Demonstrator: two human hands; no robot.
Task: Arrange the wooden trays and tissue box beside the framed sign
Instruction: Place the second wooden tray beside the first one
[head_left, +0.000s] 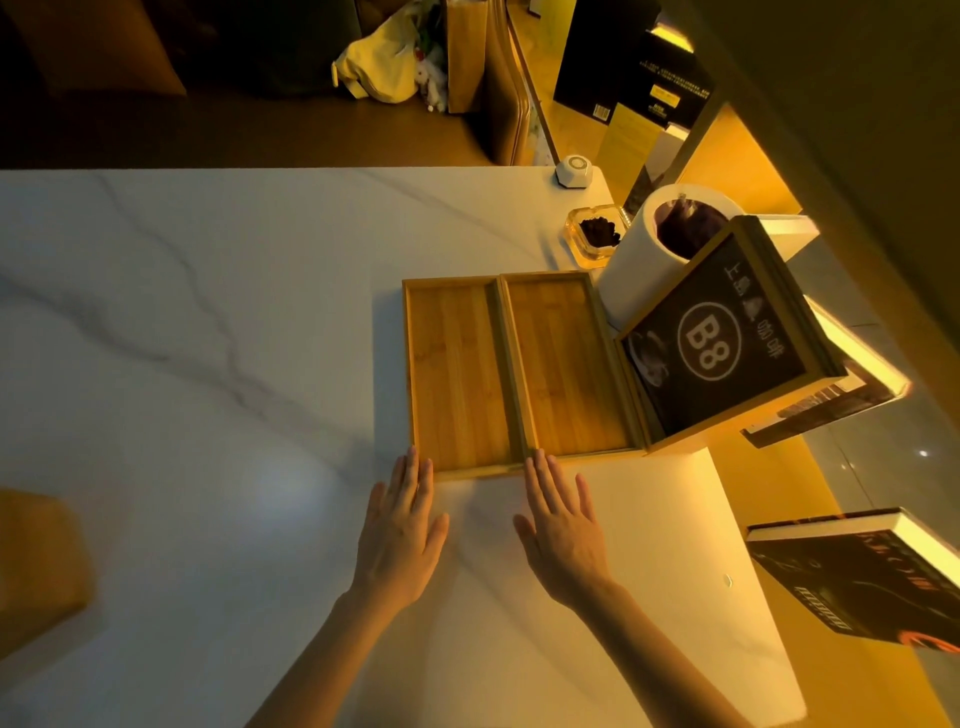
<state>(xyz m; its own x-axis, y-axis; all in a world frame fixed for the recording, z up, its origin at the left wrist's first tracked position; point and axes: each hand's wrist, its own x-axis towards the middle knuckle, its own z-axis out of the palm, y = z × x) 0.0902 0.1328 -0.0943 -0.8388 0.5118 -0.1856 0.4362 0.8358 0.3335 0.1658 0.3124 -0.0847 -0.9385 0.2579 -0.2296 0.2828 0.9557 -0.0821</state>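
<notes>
two wooden trays, left tray (454, 376) and right tray (566, 364), lie touching side by side on the white counter (208, 312), the right one against the framed sign (727, 338) at 3 o'clock. left hand (400, 530) and right hand (563, 530) lie flat, each grip spread and holding nothing, fingertips at the trays' 6 o'clock edge.

Left hand (400, 540): flat, palm down, fingers extended and close together, empty.
Right hand (563, 535): flat, palm down, fingers slightly spread, empty.
Forearms: bare, converging forward from the lower edge.
Fingertip contact ahead: apparently touching; unclear.
</notes>
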